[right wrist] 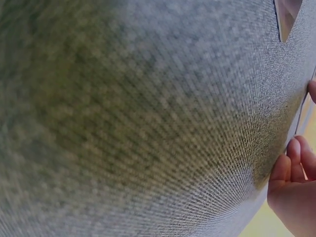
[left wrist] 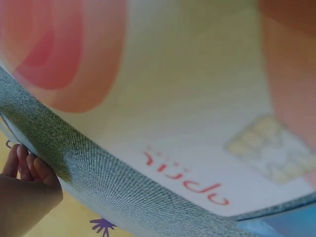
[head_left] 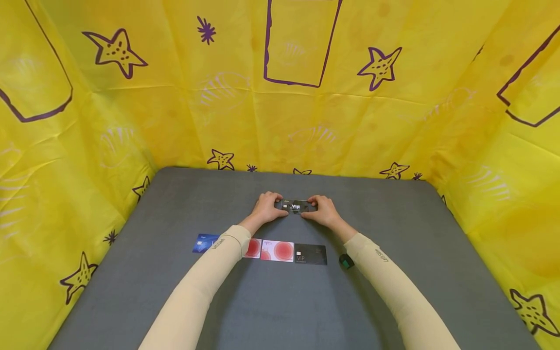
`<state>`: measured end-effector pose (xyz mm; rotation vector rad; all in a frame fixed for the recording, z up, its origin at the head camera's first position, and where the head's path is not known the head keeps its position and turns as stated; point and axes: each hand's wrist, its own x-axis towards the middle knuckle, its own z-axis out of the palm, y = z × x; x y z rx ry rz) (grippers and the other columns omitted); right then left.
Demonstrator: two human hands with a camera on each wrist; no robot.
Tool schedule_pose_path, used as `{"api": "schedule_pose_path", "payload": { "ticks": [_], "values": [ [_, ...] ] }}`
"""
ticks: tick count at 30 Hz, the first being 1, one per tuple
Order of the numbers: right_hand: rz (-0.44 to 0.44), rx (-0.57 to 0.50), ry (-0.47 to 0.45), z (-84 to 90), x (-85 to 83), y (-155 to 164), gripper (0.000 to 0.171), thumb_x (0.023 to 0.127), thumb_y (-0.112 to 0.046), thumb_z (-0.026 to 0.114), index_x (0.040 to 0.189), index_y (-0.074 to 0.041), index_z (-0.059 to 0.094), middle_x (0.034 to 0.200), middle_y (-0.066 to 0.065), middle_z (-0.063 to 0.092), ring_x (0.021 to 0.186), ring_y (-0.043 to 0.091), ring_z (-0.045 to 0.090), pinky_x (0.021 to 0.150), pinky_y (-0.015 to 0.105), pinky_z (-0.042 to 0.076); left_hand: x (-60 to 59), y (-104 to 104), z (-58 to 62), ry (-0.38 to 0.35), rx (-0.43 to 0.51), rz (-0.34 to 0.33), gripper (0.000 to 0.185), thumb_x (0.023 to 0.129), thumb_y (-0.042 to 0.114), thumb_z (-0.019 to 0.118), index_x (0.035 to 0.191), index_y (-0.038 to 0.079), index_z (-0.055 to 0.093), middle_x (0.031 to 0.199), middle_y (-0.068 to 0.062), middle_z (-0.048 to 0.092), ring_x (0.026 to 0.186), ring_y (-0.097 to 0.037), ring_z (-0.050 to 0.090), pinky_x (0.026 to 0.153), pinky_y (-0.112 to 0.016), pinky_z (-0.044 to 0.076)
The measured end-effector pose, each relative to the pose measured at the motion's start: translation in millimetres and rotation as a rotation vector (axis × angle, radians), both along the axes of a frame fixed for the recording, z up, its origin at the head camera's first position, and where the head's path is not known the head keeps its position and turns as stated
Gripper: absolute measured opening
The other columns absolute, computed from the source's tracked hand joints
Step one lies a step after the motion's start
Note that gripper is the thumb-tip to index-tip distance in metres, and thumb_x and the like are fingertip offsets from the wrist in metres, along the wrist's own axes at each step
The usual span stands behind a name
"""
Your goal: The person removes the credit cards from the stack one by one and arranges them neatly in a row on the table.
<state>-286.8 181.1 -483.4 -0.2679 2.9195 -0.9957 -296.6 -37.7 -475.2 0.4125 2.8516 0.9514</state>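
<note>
A black bank card [head_left: 295,206] with a white "Vip" print is between both hands near the far part of the table. My left hand [head_left: 266,207] pinches its left end, thumb at the near edge and fingers at the far edge. At the right end, my right hand [head_left: 324,211] grips the card the same way. Only part of the left hand [left wrist: 32,190] shows at the edge of the left wrist view. The right wrist view catches the right hand [right wrist: 296,190] at its lower right.
Closer in lies a row of cards: a blue card [head_left: 203,243], a red-circled card [head_left: 253,248] partly under the left sleeve, a pink-and-white card [head_left: 277,251] and a black VIP card [head_left: 310,254]. A small dark-and-green object [head_left: 346,261] is beside the right sleeve. Yellow cloth [head_left: 297,116] surrounds the grey table.
</note>
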Motion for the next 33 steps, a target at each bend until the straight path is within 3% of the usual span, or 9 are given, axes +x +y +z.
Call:
{"api": "schedule_pose_path", "payload": {
  "ticks": [33],
  "values": [
    [-0.029,-0.072,-0.022,1.3,3.0,-2.7,0.051,0.080,-0.025,0.081,0.119,-0.001,0.059,0.108,0.014,0.062,0.105,0.033,0.051,0.094,0.045,0.038,-0.2,0.0,-3.3,0.000,0.018,0.010,0.052,0.083,0.029,0.079,0.125,0.006,0.061,0.120,-0.012,0.056,0.114,-0.029,0.044,0.099,-0.041,0.037]
  ]
}}
